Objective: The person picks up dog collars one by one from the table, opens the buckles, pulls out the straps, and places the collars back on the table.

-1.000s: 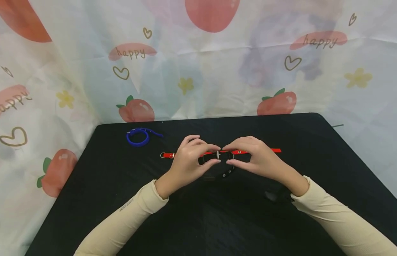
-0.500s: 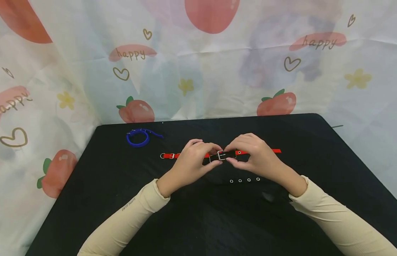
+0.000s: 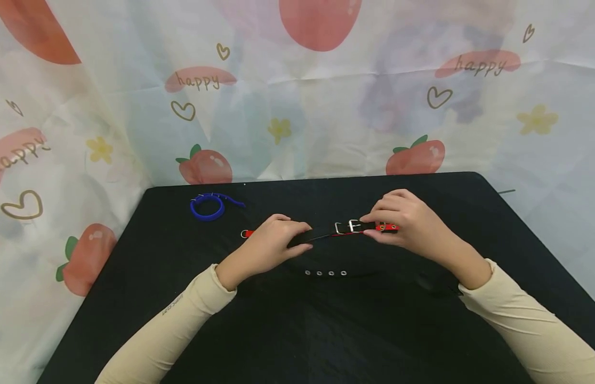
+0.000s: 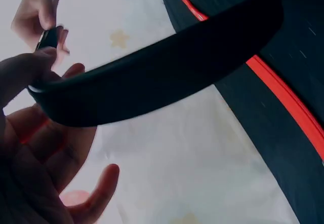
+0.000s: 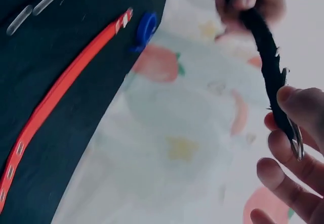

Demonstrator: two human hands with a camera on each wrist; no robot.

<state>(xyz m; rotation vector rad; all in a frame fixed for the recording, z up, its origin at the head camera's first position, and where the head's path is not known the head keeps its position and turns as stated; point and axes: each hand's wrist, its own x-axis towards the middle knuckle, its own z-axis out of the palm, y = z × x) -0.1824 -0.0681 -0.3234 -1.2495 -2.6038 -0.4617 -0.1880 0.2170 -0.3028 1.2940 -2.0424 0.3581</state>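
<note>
A black buckle collar is held up between both hands. My left hand pinches its strap between thumb and fingers. At the buckle end, my right hand pinches the strap, beside a silver buckle and a metal ring. The collar's eyelets show lower down, nearer my body. Behind the hands a red collar lies stretched out on the black table, partly hidden in the head view.
A blue collar, buckled into a loop, lies at the back left of the black table. Behind the table hangs a pale printed cloth with fruit and hearts.
My hands have moved apart, the right one rightward and the left one leftward along the black collar. Its buckle has shifted right, and the row of eyelets has swung into view and then left.
</note>
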